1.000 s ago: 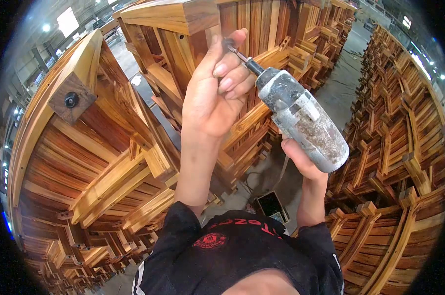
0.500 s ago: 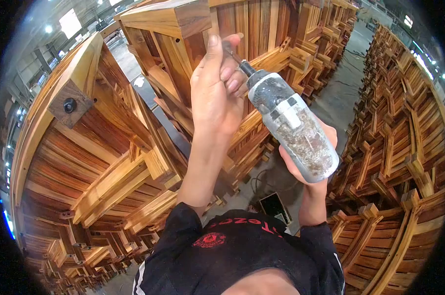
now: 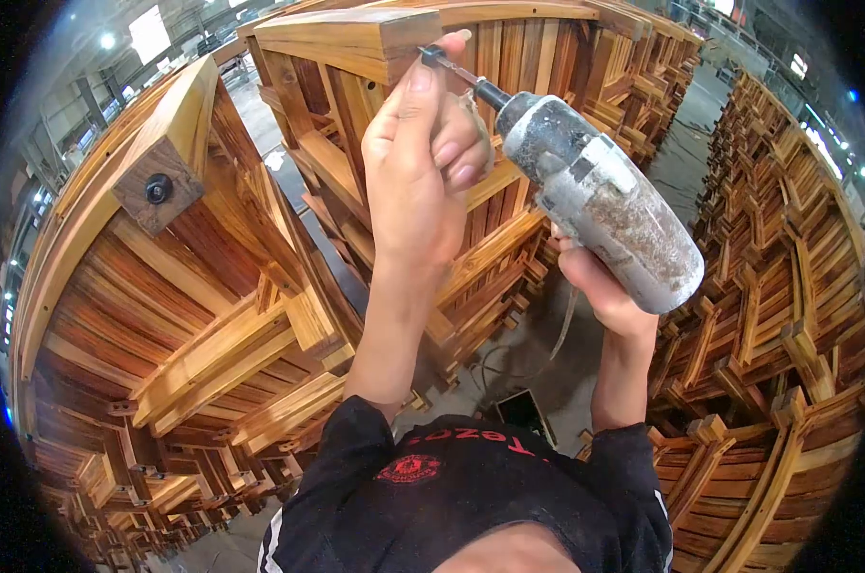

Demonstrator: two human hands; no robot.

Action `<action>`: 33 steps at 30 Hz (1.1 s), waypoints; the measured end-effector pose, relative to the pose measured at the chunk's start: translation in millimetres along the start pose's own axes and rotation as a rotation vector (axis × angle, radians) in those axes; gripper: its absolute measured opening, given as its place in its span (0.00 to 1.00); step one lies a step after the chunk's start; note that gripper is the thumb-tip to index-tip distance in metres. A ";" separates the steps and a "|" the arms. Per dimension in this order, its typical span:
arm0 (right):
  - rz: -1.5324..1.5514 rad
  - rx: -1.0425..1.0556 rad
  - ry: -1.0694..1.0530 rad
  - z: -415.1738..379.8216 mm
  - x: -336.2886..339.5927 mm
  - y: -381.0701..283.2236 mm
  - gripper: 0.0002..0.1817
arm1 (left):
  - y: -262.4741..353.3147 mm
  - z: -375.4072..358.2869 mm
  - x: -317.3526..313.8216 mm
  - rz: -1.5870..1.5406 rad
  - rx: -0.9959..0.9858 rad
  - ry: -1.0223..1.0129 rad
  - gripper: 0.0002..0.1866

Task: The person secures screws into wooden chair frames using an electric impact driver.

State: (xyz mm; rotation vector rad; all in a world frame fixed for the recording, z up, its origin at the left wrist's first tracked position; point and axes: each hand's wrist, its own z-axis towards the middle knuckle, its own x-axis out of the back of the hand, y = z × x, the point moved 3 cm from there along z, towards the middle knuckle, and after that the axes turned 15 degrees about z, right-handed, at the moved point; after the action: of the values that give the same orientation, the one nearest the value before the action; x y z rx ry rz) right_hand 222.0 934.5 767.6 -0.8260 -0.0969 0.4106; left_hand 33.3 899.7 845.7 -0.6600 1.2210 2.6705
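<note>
My right hand point(image 3: 600, 282) grips a worn, grey power driver point(image 3: 614, 205) from below, its body tilted with the bit pointing up and left. At the tip of the bit, my left hand point(image 3: 423, 143) pinches a small black foot point(image 3: 432, 55) between thumb and forefinger. The black piece is beside the square end of a wooden leg point(image 3: 411, 46); whether they touch I cannot tell. Further left, a similar black foot point(image 3: 158, 188) sits on the end of another wooden leg point(image 3: 132, 205).
Slatted wooden furniture point(image 3: 203, 325) fills the left side, and more stacked pieces point(image 3: 776, 315) stand in a row on the right. A dark box point(image 3: 525, 413) and a thin hose point(image 3: 557, 349) lie on the grey floor point(image 3: 685, 134) between them.
The driver has moved up and to the right, along with my right hand. My left hand has shifted slightly, and the black piece it pinches now shows beside the leg end.
</note>
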 end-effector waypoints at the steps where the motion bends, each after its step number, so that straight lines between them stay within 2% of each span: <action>1: 0.011 0.007 -0.006 2.1 -0.2 -1.1 0.24 | -0.5 0.4 0.0 0.001 -0.003 0.003 0.16; 4: 0.018 -0.053 -0.050 7.1 -4.7 -18.4 0.19 | -4.4 1.1 0.4 -0.014 -0.018 0.002 0.15; 8: -0.092 0.074 -0.053 12.4 -13.8 -32.0 0.16 | -3.7 -0.4 -0.4 -0.021 -0.016 0.021 0.15; 11: -0.073 0.060 -0.042 12.9 -11.8 -33.5 0.16 | 1.9 -8.0 9.3 0.198 -0.034 0.163 0.16; 13: -0.053 0.000 -0.005 11.4 -10.8 -37.7 0.17 | 3.1 -18.5 31.4 0.316 -0.129 0.386 0.11; 15: -0.038 -0.047 -0.016 13.2 -9.4 -42.7 0.17 | -8.8 -16.9 63.9 0.323 -0.140 0.515 0.13; 18: -0.075 -0.081 -0.018 14.0 -6.8 -52.3 0.19 | -22.2 -7.3 90.1 0.464 0.150 0.561 0.22; 22: -0.081 -0.099 -0.042 21.5 -5.0 -57.1 0.23 | -26.0 0.5 114.6 0.443 0.320 0.232 0.34; 26: -0.100 -0.124 -0.067 24.9 -4.7 -59.3 0.24 | -29.1 -0.9 115.4 0.514 0.290 0.282 0.35; 27: -0.094 -0.132 -0.068 25.4 -5.1 -59.3 0.23 | -29.9 -2.3 113.4 0.542 0.280 0.304 0.32; 30: -0.041 -0.136 -0.061 27.3 -12.6 -64.0 0.13 | -29.1 -4.0 108.0 0.604 0.251 0.347 0.27; 31: -0.068 -0.126 -0.075 28.4 -13.7 -64.7 0.13 | -29.2 -4.4 107.5 0.589 0.248 0.345 0.27; 33: -0.068 -0.150 -0.051 30.0 -15.2 -64.8 0.19 | -29.3 -5.6 107.0 0.561 0.244 0.339 0.29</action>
State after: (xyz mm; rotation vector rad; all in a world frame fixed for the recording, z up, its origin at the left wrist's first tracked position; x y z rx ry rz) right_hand 221.4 910.3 836.4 -0.9571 -0.2049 0.3634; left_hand -52.0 908.5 775.1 -0.8601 2.0522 2.8176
